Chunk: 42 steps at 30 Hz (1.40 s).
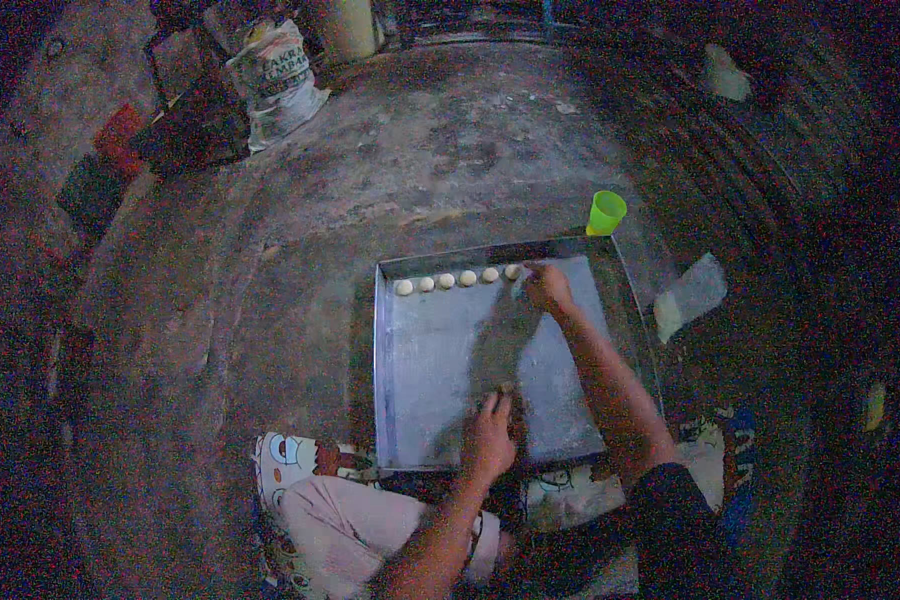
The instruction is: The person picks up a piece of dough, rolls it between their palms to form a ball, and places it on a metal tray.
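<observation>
A shallow square metal tray (378,350) lies on the floor in front of me. Several small round pale dough balls (467,279) sit in a row along its far wall. My right hand (550,290) reaches over the tray to the row's right end, fingers pinched beside the last ball; whatever is between them is hidden. Lower down, over the tray's near half, is my left hand (490,435). Its fingers are bent close together, and a small brownish spot shows at their tips, too blurred to name.
A bright green cup (606,213) stands just beyond the tray's far right corner. Right of the tray lies a crumpled clear plastic bag (690,296). A white printed sack (278,85) and a dark crate (195,130) stand far left. A cartoon-patterned cloth (288,452) lies by my legs.
</observation>
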Each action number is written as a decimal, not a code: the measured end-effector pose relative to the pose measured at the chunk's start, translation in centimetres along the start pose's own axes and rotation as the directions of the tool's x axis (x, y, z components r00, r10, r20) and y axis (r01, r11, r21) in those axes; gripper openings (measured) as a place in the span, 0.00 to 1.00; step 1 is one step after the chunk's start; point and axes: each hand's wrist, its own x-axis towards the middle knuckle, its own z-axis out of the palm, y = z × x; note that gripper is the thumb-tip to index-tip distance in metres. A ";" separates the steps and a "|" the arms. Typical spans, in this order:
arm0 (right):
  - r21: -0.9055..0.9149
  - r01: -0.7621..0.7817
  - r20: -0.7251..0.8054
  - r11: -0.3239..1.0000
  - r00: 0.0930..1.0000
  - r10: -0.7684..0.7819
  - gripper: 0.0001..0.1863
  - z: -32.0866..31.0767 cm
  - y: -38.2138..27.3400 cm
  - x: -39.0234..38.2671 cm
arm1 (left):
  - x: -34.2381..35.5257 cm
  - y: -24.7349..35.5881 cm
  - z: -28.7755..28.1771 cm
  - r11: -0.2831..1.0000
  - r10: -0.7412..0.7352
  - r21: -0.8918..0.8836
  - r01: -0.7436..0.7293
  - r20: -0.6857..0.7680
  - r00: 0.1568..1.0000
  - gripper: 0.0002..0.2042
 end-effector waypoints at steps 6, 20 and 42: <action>-0.097 -0.109 -0.076 0.989 0.992 0.102 0.19 -2.0 -0.8 -10.3 | -9.6 5.7 -1.3 1.000 -0.023 0.000 0.023 0.021 1.000 0.28; -0.327 0.386 0.668 0.862 0.740 -0.078 0.21 -4.9 -5.1 -38.5 | -24.4 5.9 2.1 0.994 -0.097 0.041 0.101 -0.099 0.990 0.26; 0.411 -0.259 0.380 0.874 0.920 0.094 0.17 -21.2 -8.4 -80.2 | -55.0 19.0 3.1 0.988 0.042 -0.137 -0.070 -0.199 0.979 0.27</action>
